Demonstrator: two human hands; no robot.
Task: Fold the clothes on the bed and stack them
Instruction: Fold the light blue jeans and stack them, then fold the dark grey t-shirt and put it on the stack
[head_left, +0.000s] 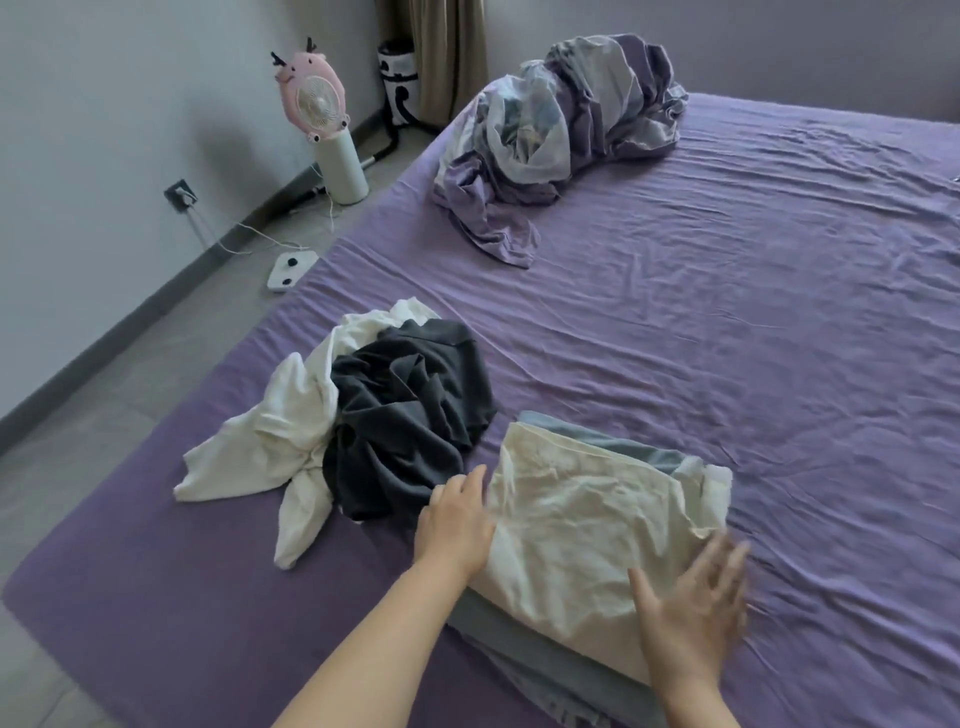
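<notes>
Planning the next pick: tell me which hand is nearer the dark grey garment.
Left. The left hand lies beside the dark grey garment, at its near edge; the right hand is across the cream garment.

Two bare forearms, no sleeves, hands (454, 525) without rings

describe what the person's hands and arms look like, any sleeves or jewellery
Both forearms are bare up to the bottom edge of the picture, with no sleeve showing. The left hand has no glove, ring, watch or bracelet visible. The right hand is also ungloved, but it is motion-blurred, so small items on its fingers cannot be ruled out.
</notes>
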